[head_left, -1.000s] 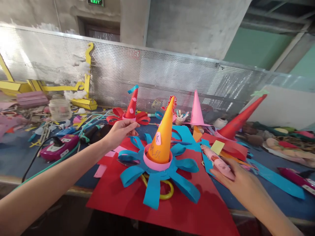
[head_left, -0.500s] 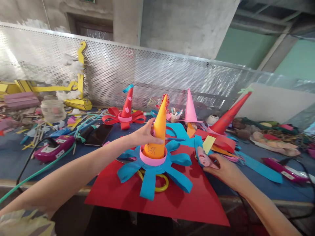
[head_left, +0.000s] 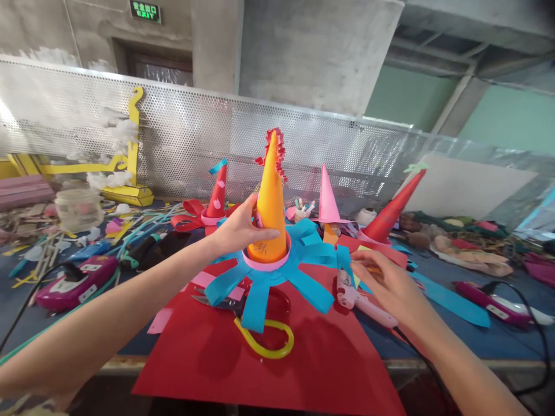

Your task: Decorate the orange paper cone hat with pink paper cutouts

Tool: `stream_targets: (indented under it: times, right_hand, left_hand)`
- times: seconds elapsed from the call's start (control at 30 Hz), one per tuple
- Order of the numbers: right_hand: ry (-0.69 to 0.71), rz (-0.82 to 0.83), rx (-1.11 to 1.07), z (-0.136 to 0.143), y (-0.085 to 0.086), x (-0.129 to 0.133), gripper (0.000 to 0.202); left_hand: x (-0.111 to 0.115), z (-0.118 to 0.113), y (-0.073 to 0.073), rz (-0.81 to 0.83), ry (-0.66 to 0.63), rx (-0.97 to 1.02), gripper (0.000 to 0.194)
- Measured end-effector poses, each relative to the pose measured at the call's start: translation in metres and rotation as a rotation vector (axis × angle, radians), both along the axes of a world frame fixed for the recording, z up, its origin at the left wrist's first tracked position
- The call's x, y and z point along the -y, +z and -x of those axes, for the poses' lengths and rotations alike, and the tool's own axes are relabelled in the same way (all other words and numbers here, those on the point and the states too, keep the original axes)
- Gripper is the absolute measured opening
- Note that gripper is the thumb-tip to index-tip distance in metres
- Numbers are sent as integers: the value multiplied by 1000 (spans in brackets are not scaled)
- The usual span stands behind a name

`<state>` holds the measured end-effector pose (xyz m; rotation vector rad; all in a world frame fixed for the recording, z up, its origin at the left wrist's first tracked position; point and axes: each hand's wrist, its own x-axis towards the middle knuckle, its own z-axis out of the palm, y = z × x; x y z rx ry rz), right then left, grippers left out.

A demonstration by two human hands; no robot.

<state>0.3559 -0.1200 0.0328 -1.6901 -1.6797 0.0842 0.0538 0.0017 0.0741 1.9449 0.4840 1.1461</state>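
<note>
Head view: we look down at an orange cone hat (head_left: 271, 202), our landmark, standing nearly upright between our two hands. Our left hand (head_left: 236, 231) is at its left side, gripping the lower cone with the thumb across the front and the fingers going out of sight behind. Our right hand (head_left: 392, 283) is off to the hat's right, apart from the cone, its fingertips beside the end of a blue paper loop; we cannot tell whether they pinch it. Below the cone we see its pink band (head_left: 265, 266) and blue paper loops (head_left: 255, 300) spreading all around, while a red frill (head_left: 280, 150) runs down from its tip. Scissors (head_left: 239, 326) with a yellow handle lie below the hat on a red sheet (head_left: 243, 375), which carries the hat's shadow. To the hat's right, under our right hand, lies a pink glue gun (head_left: 366, 306). Behind the hat we see a smaller red cone hat (head_left: 217, 193) to its left and a pink cone hat (head_left: 330, 199) to its right.
</note>
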Motion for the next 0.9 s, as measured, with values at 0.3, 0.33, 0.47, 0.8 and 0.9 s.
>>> stream_targets:
  times: [0.3, 0.33, 0.47, 0.8, 0.9]
  right_hand:
    - [171, 245, -177, 61, 45, -37, 31]
    - [181, 275, -192, 63, 45, -40, 28]
    - [242, 275, -287, 69, 37, -53, 15]
    - [335, 277, -504, 77, 33, -50, 29]
    - [331, 299, -755, 76, 33, -50, 34]
  left_hand:
    - [16, 19, -1, -244, 75, -16, 54]
    - [16, 22, -1, -271, 78, -10, 54]
    - [17, 33, -2, -344, 101, -15, 54]
    - [3, 51, 2, -403, 72, 25, 57]
    - [2, 52, 5, -442, 30, 15, 58]
